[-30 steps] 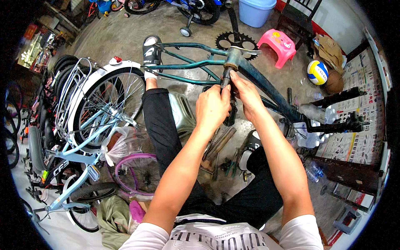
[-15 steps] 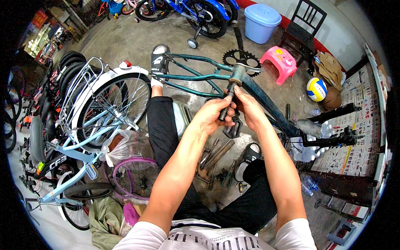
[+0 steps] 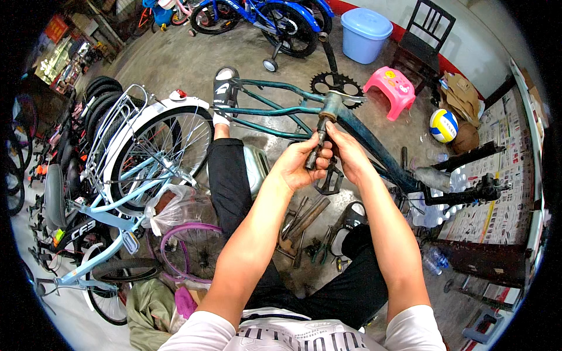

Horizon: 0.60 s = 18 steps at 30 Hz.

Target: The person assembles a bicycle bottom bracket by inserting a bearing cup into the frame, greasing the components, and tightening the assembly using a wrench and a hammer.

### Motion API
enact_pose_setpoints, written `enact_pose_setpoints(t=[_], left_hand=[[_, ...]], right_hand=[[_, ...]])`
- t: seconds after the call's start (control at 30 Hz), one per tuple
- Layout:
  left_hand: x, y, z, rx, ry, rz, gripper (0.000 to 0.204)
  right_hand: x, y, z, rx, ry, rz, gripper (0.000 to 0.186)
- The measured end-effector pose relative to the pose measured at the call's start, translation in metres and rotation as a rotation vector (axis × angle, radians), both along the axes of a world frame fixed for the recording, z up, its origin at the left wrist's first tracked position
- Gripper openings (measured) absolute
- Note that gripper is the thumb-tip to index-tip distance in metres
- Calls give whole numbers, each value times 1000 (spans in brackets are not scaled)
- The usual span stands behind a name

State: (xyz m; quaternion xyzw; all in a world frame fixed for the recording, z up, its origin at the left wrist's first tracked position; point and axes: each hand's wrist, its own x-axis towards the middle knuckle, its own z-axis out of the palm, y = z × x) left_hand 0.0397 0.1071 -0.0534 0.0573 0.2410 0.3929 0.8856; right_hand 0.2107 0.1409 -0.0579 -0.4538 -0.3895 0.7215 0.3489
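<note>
I wear a white short-sleeved T-shirt [image 3: 319, 329] with large dark lettering [image 3: 285, 337] across the front and fine grey lines printed around it. Its loose sleeves [image 3: 202, 330] end above the elbows, so my forearms [image 3: 389, 219] are bare, as are my left hand [image 3: 294, 164] and right hand [image 3: 350, 153]. My trousers [image 3: 229, 181] are black, and the left leg's hem [image 3: 225, 141] stops short of the ankle, above a white sock [image 3: 220, 119]. My slip-on sandals [image 3: 222, 93] are black, with broad straps bearing white markings
</note>
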Motion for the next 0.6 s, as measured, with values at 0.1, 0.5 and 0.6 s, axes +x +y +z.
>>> enact_pose_setpoints(t=[0.1, 0.5, 0.6], left_hand=[[-1, 1, 2, 98, 286, -45, 34], [-7, -6, -3, 146, 124, -24, 55], [-4, -1, -3, 93, 157, -41, 50]], right_hand=[[2, -1, 0, 7, 23, 11, 49], [-3, -5, 11, -10, 16, -21, 44], [0, -3, 10, 4, 16, -13, 42]])
